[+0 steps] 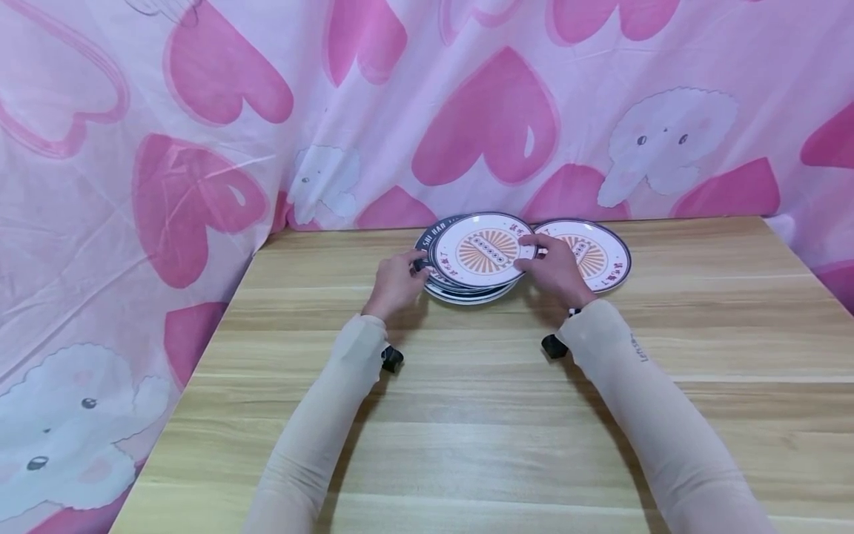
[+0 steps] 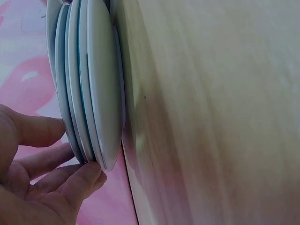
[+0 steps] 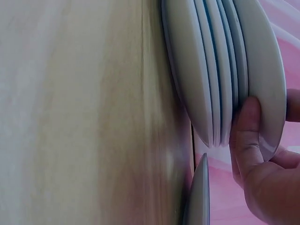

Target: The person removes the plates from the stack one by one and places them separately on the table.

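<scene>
Near the back of the wooden table lies a stack of plates (image 1: 460, 298), several deep, with dark lettered rims showing at its left. Its top plate (image 1: 490, 252) is white with an orange sunburst and red characters, and sits askew. My right hand (image 1: 559, 273) pinches that plate's right edge; in the right wrist view the top plate (image 3: 267, 70) tilts away from those below. At the stack's left edge, my left hand (image 1: 395, 283) grips the rims between thumb and fingers, as the left wrist view shows. A similar single plate (image 1: 610, 256) lies right of the stack, partly behind my right hand.
A pink curtain (image 1: 373, 141) with hearts and white cartoon animals hangs along the table's back and left. The wooden tabletop (image 1: 454, 415) stretches toward me below both forearms. Each wrist carries a small black camera (image 1: 392, 360).
</scene>
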`<move>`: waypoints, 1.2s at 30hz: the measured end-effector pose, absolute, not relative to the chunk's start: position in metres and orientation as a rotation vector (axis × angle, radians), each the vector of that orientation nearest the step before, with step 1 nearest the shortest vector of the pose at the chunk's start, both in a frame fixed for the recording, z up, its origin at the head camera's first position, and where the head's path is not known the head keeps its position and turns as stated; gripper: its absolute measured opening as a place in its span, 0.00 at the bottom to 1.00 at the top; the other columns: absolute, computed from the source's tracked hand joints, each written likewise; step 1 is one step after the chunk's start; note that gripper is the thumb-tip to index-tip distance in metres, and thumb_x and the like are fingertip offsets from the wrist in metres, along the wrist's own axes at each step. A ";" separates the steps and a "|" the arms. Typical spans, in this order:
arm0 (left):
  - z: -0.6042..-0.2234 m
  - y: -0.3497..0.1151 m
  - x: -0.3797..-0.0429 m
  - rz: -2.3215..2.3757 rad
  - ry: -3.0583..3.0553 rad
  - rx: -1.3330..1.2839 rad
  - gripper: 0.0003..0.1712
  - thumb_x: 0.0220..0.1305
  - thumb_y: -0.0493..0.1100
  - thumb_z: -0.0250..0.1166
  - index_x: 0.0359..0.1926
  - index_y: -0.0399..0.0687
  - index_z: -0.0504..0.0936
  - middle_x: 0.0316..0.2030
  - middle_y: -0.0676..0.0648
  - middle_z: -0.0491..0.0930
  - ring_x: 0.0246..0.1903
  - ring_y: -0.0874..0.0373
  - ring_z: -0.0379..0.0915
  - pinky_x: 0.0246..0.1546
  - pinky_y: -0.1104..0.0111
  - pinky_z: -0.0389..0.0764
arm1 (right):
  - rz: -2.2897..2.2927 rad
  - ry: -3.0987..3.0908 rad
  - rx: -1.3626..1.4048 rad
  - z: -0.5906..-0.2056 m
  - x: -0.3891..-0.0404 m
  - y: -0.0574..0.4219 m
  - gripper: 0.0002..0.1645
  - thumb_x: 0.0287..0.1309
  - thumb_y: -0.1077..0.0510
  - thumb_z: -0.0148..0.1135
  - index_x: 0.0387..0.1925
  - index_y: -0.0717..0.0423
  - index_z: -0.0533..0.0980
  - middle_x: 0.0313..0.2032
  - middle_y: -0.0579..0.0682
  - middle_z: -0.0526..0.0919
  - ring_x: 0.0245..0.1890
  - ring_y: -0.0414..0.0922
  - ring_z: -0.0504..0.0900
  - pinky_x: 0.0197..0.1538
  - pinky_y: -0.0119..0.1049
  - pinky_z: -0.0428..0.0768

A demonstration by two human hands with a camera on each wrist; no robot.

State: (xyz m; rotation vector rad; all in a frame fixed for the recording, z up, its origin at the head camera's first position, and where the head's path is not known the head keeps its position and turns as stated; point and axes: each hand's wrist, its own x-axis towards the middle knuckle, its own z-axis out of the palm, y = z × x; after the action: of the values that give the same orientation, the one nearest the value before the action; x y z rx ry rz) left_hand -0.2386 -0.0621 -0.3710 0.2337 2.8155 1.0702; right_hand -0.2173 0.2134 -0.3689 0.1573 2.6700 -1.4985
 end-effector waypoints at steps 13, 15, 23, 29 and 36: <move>-0.373 -0.062 -0.238 1.054 2.841 0.244 0.27 0.70 0.41 0.62 0.69 0.49 0.73 0.53 0.40 0.83 0.32 0.56 0.71 0.38 0.66 0.80 | -1.583 2.556 0.279 -0.364 -0.218 0.219 0.34 0.63 0.64 0.60 0.71 0.50 0.69 0.73 0.56 0.66 0.64 0.50 0.65 0.57 0.35 0.73; -0.373 -0.062 -0.238 1.047 2.846 0.247 0.27 0.70 0.41 0.62 0.69 0.48 0.73 0.57 0.40 0.82 0.33 0.55 0.73 0.41 0.66 0.81 | -1.630 2.522 0.303 -0.364 -0.218 0.219 0.34 0.63 0.66 0.59 0.70 0.49 0.69 0.73 0.55 0.66 0.61 0.48 0.66 0.48 0.29 0.73; -0.373 -0.065 -0.237 1.029 2.844 0.239 0.28 0.70 0.41 0.61 0.69 0.49 0.72 0.48 0.41 0.84 0.30 0.57 0.71 0.32 0.71 0.76 | -1.746 2.405 0.329 -0.361 -0.216 0.218 0.36 0.63 0.69 0.58 0.71 0.47 0.69 0.73 0.55 0.63 0.58 0.46 0.66 0.38 0.22 0.75; -0.372 -0.064 -0.238 1.037 2.849 0.257 0.27 0.70 0.41 0.62 0.69 0.48 0.73 0.44 0.41 0.83 0.33 0.56 0.72 0.33 0.70 0.75 | -1.849 2.282 0.384 -0.355 -0.214 0.219 0.37 0.65 0.70 0.56 0.73 0.46 0.67 0.77 0.52 0.58 0.56 0.41 0.68 0.43 0.22 0.78; -0.372 -0.062 -0.239 1.059 2.839 0.247 0.27 0.70 0.39 0.62 0.69 0.48 0.73 0.61 0.40 0.79 0.41 0.52 0.75 0.49 0.63 0.82 | -1.948 2.168 0.420 -0.346 -0.211 0.224 0.36 0.67 0.70 0.53 0.73 0.45 0.65 0.77 0.49 0.57 0.58 0.40 0.70 0.46 0.20 0.81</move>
State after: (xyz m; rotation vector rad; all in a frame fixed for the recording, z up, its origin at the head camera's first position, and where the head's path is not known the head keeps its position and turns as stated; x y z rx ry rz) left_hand -0.2385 -0.0623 -0.3719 0.2471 2.8387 1.0589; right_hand -0.2114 0.2239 -0.3465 0.4202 2.1676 -1.9484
